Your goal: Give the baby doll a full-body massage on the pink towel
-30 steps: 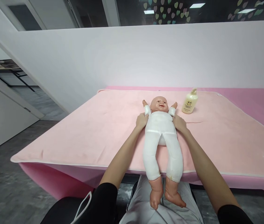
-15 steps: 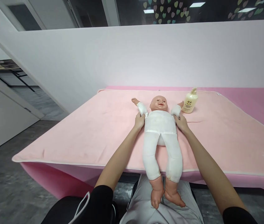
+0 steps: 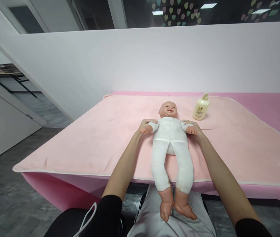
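Note:
A baby doll (image 3: pixel 171 130) with a white cloth body lies on its back on a pink blanket (image 3: pixel 100 141), head toward the wall. Its bare feet hang past the table's near edge, above my lap. My left hand (image 3: pixel 143 124) holds the doll's arm (image 3: pixel 153 126) on the left, fingers along its far side. On the other side, my right hand (image 3: pixel 197 127) grips the doll's other arm (image 3: pixel 184 126) the same way. Both doll arms point down and outward, their palms over my hands. My thumbs are mostly hidden.
A pale yellow pump bottle (image 3: pixel 201 107) stands on the blanket, right of the doll's head. Behind the table rises a white wall (image 3: pixel 140 62). A black chair (image 3: pixel 61 223) and white cable (image 3: pixel 87 219) are at the lower left.
The doll's forearms have swung from raised beside its head down toward me. My hands have turned with them, fingers now over the far side of the arms. The bottle has stayed put.

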Demonstrator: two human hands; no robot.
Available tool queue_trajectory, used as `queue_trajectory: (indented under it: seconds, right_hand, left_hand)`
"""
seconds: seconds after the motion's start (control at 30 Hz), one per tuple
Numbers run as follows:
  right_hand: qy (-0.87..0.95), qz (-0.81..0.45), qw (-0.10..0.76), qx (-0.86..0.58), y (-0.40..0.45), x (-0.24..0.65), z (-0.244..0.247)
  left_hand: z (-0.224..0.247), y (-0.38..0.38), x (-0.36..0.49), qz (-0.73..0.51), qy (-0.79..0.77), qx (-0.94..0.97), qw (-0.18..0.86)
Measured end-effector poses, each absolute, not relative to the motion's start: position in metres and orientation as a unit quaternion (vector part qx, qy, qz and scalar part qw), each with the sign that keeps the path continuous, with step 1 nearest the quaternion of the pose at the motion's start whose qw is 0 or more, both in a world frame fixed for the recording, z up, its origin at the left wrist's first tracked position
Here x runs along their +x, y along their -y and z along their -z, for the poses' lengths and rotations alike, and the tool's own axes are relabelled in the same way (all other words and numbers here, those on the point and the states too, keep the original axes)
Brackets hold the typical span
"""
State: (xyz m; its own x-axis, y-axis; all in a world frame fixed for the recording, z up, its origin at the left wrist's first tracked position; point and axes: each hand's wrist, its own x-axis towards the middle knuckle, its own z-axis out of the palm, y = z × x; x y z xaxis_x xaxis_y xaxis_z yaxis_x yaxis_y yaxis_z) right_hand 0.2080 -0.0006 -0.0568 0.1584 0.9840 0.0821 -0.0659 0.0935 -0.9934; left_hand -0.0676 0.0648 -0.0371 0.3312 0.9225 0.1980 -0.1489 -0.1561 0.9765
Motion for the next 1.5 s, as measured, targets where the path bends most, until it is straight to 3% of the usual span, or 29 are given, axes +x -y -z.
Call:
queue_trajectory:
  seconds: [0.27,0.47,0.6,0.77,1.3,1.5]
  right_hand:
    - [0.513,-0.455,0.531,-0.497,0.011,0.209,0.044]
    - [0.444,-0.362,0.648,-0.503,0.005,0.185,0.055]
    - [0.438,-0.312,0.626,-0.565,0.005,0.181,0.051]
    - [0.462,-0.28,0.61,-0.579,0.005,0.18,0.05]
    - [0.5,-0.243,0.517,-0.651,-0.003,0.187,0.057]
    - [0.501,-0.265,0.507,-0.649,-0.007,0.192,0.06]
  left_hand:
    - [0.026,-0.052,-0.069,-0.398,-0.308,0.646,0.574]
    - [0.038,-0.049,-0.055,-0.508,-0.331,0.501,0.617]
    - [0.046,-0.053,-0.046,-0.586,-0.316,0.426,0.612]
    - [0.048,-0.057,-0.047,-0.578,-0.332,0.455,0.59]
    - [0.048,-0.05,-0.042,-0.545,-0.442,0.577,0.418]
    - [0.045,-0.047,-0.043,-0.474,-0.527,0.631,0.316]
